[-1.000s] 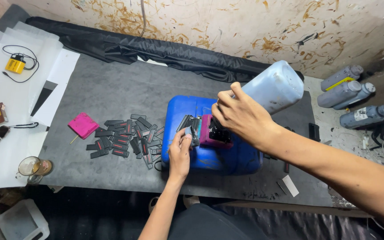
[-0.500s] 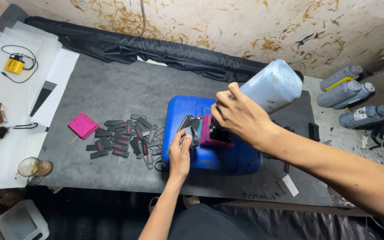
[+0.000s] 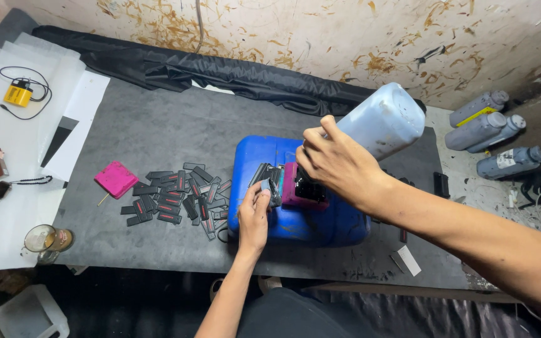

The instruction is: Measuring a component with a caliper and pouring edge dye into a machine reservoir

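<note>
The translucent bottle (image 3: pixel 380 119) is tilted, neck down, in the centre right of the frame, and the right hand (image 3: pixel 336 164) is closed around its neck. Compared with a second ago it sits almost the same, only slightly steadier over the magenta cartridge (image 3: pixel 305 188), so the pouring seems to go on. The left hand (image 3: pixel 255 209) pinches a small dark cartridge (image 3: pixel 270 184) just beside it, on top of the blue canister (image 3: pixel 295 222). Loose black cartridge pieces (image 3: pixel 173 200) lie to the left of the canister.

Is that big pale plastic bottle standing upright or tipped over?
Tipped: the pale translucent plastic bottle slants neck-down in the right hand over the blue plastic canister.
</note>
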